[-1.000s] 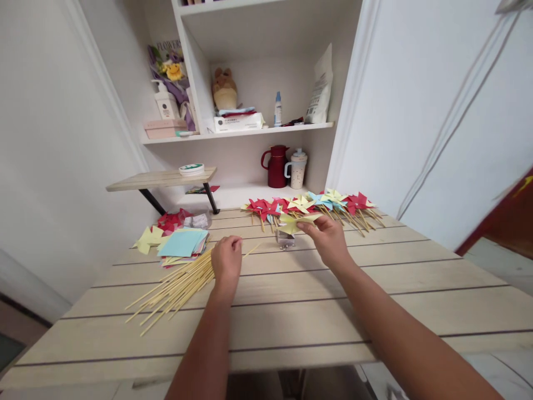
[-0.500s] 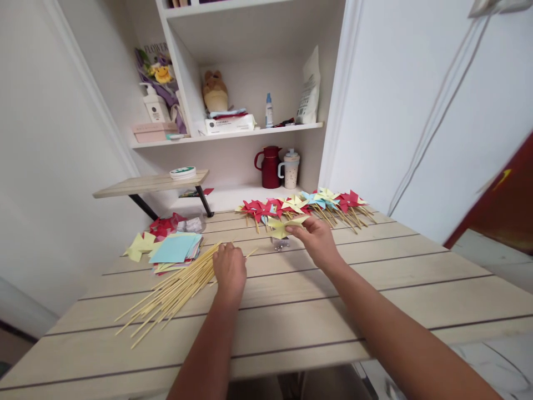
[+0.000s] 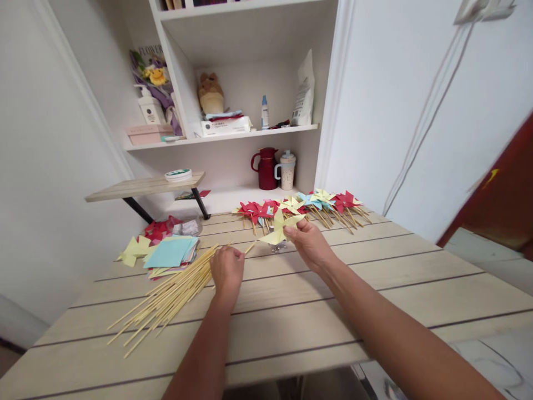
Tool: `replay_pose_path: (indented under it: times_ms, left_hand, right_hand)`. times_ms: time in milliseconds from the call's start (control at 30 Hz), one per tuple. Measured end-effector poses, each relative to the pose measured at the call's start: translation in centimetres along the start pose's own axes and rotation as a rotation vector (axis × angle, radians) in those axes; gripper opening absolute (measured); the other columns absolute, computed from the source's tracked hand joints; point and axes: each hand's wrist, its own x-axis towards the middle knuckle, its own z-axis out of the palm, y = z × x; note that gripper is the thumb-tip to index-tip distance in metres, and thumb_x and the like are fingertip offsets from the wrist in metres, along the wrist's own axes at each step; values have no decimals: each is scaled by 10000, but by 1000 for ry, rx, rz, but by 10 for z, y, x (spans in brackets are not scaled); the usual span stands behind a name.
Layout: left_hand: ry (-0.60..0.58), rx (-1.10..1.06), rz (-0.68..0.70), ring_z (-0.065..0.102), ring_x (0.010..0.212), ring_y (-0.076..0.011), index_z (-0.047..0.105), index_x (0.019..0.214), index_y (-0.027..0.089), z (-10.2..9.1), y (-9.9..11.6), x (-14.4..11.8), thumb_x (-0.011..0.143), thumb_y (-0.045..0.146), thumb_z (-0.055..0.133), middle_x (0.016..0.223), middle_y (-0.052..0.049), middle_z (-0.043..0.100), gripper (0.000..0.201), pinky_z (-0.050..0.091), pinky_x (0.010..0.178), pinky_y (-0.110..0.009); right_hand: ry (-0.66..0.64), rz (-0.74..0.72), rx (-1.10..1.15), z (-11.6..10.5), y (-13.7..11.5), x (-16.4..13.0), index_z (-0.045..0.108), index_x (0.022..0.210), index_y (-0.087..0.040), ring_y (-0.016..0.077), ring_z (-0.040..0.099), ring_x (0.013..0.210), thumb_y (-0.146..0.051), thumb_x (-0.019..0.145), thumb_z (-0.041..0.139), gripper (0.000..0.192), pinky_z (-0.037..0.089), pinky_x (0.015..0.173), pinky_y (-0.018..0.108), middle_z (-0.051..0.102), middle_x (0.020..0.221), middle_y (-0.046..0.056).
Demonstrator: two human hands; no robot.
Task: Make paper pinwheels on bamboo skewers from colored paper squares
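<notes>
My right hand [image 3: 308,244] pinches a pale yellow paper pinwheel [image 3: 278,229] between thumb and fingers, its folded face turned toward me. Closed at the right end of a fanned-out pile of thin wooden sticks [image 3: 179,291] is my left hand [image 3: 227,269]. One wooden stick [image 3: 250,248] pokes out to the right of that hand, pointing at the pinwheel but apart from it. Behind and below the pinwheel, a small clear box with shiny bits [image 3: 278,248] is partly hidden. Finished red, yellow and blue pinwheels on sticks [image 3: 320,203] lie in a row at the back.
On the left lie a stack of coloured paper squares [image 3: 171,253], another yellow pinwheel [image 3: 134,251], red paper pieces [image 3: 160,230] and a clear container [image 3: 187,226]. A small raised shelf [image 3: 145,186] stands behind them. A red jug [image 3: 267,169] and a cup [image 3: 287,171] stand at the back.
The yellow pinwheel has turned from nearly edge-on to show its face. My left hand has rolled slightly, so its thumb side shows more. The view has shifted a little.
</notes>
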Motion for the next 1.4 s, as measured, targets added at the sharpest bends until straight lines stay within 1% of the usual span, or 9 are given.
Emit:
replay_pose_path:
  times_ms: [100, 267, 500, 600, 733, 1000, 1167, 1267, 1400]
  left_hand:
    - [53, -142, -22, 664, 827, -233, 737, 721, 202, 2, -1, 3, 799, 243, 645, 828, -69, 738, 127, 465, 752, -333]
    - [98, -332, 17, 669, 797, -196, 725, 731, 192, 9, 9, -1, 783, 202, 649, 828, -53, 732, 92, 486, 774, -308]
    - [-22, -473, 107, 658, 767, -196, 682, 686, 188, 22, 28, -15, 775, 167, 657, 763, -49, 718, 95, 481, 753, -309]
    - [-89, -533, 109, 674, 750, -188, 704, 846, 194, 27, 30, -20, 826, 164, 597, 797, -44, 738, 113, 480, 710, -291]
    - [-162, -609, 120, 679, 721, -171, 701, 1109, 219, 27, 31, -24, 864, 133, 508, 782, -22, 748, 323, 474, 696, -272]
    - [-139, -703, 39, 591, 572, -157, 771, 826, 191, 18, 33, -20, 839, 208, 529, 631, -13, 699, 244, 426, 583, -256]
    - [55, -948, -169, 584, 578, -149, 767, 942, 161, -4, 36, -20, 841, 326, 572, 750, -45, 734, 275, 450, 561, -252]
    - [123, -1029, -76, 607, 639, -154, 766, 993, 177, -18, 41, -28, 857, 360, 602, 741, -27, 710, 281, 469, 603, -250]
    - [253, -980, 100, 645, 743, -173, 761, 980, 193, -26, 47, -38, 885, 339, 601, 785, -33, 711, 236, 499, 699, -266]
  right_hand:
    - [-61, 103, 176, 6, 6, -2, 635, 700, -212, 150, 636, 686, -362, 612, 882, 302, 501, 703, 287, 709, 735, -17]
    - [-100, 141, 233, 18, 17, -7, 687, 810, -203, 148, 613, 661, -380, 651, 864, 296, 480, 617, 268, 711, 762, 0]
    - [-140, 129, 330, 22, 22, -8, 680, 822, -209, 148, 614, 698, -374, 709, 833, 252, 508, 667, 283, 703, 799, -1]
    - [-130, 117, 294, 19, 23, -6, 668, 843, -221, 167, 629, 738, -384, 728, 815, 247, 525, 701, 304, 707, 835, 8]
    - [-118, 113, 284, 17, 24, -5, 669, 851, -226, 174, 638, 755, -377, 730, 810, 240, 529, 715, 305, 713, 848, 9]
    - [-152, 69, 183, 16, 8, -8, 694, 843, -221, 196, 653, 763, -440, 700, 815, 288, 532, 733, 333, 736, 841, 29]
    - [-249, -229, -255, 9, -20, -15, 722, 807, -239, 204, 653, 808, -348, 726, 810, 161, 520, 778, 365, 724, 856, 20]
    - [-385, -550, -582, 12, -31, -23, 732, 794, -248, 222, 645, 849, -252, 812, 736, 19, 505, 817, 398, 716, 823, 37]
    - [-402, -850, -724, 17, -34, -29, 727, 889, -273, 232, 646, 844, -148, 868, 633, 158, 510, 794, 415, 733, 810, 38]
